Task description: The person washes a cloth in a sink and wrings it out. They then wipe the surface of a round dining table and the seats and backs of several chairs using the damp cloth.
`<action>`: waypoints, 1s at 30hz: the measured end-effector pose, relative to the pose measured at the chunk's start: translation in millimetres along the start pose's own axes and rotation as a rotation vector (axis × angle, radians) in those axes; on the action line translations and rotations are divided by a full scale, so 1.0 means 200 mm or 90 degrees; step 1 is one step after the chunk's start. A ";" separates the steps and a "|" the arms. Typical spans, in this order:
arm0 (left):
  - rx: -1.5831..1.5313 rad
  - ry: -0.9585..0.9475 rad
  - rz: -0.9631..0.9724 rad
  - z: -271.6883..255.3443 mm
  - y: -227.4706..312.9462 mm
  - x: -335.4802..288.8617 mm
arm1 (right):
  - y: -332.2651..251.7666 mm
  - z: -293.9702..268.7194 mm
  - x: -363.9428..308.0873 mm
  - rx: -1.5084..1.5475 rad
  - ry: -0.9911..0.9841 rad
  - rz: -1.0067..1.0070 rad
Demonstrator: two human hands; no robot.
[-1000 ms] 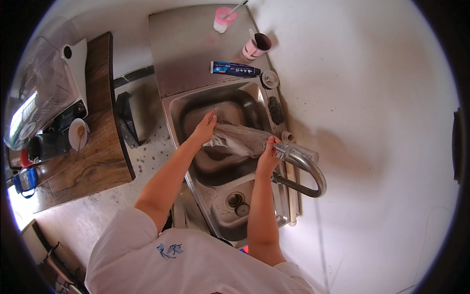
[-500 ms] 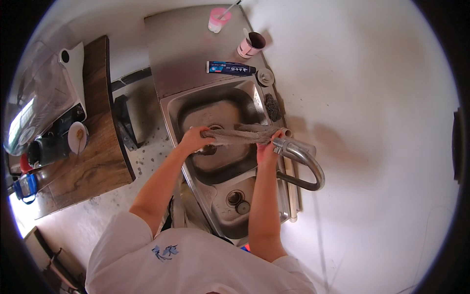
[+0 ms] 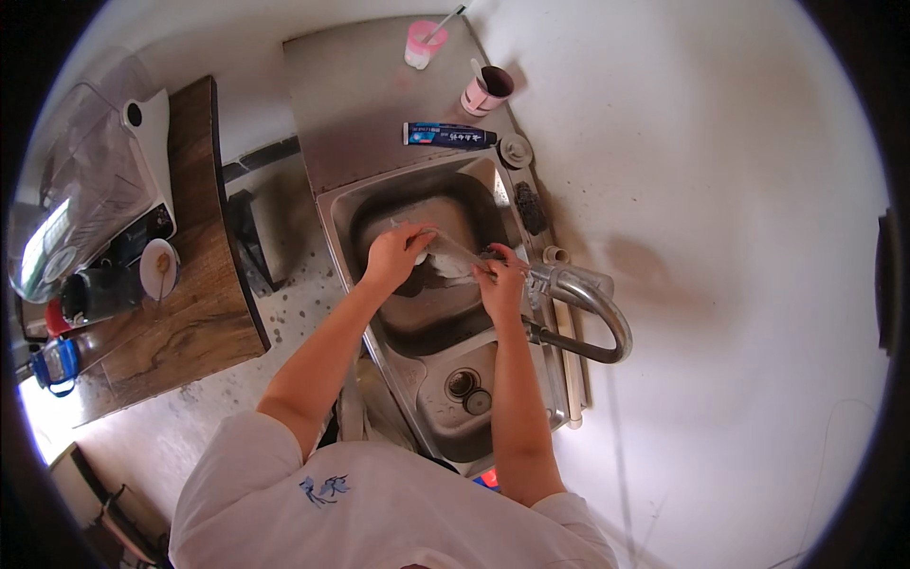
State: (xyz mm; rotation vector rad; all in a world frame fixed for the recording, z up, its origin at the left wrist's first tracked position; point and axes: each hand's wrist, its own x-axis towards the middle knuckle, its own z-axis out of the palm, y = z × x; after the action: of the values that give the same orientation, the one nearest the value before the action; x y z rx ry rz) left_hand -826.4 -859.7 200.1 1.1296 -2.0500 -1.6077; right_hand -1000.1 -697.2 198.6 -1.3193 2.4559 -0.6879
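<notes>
A thin wet cloth [image 3: 452, 262], greyish and partly see-through, hangs between my two hands over the larger basin of a steel sink [image 3: 398, 347]. My left hand [image 3: 394, 256] pinches one end near the basin's middle. At the basin's right side, my right hand [image 3: 500, 283] grips the other end with bent fingers, close to the spout of the curved metal faucet [image 3: 611, 318]. The cloth's lower part sags toward the basin floor, and the hands partly hide it.
A toothpaste tube [image 3: 450, 135], a pink cup [image 3: 425, 47] with a brush and a pink-and-brown cup [image 3: 484, 93] stand beyond the sink. A dark scouring pad [image 3: 530, 209] lies on the right ledge. Left is a wooden table [image 3: 204, 318] holding a bowl [image 3: 159, 267].
The cloth was stretched taut as a twisted band; now it is looser and sags. My left hand has moved slightly right and away from me, my right hand slightly left.
</notes>
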 end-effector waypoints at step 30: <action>-0.754 -0.099 -0.619 0.63 -0.24 0.17 | -0.23 0.06 -0.09 0.438 0.223 0.091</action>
State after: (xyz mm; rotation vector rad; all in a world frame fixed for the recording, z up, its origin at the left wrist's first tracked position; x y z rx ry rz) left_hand -912.0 -802.2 108.0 1.4745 -0.1568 -2.7181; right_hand -952.9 -706.6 212.2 -0.7924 2.1800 -1.6437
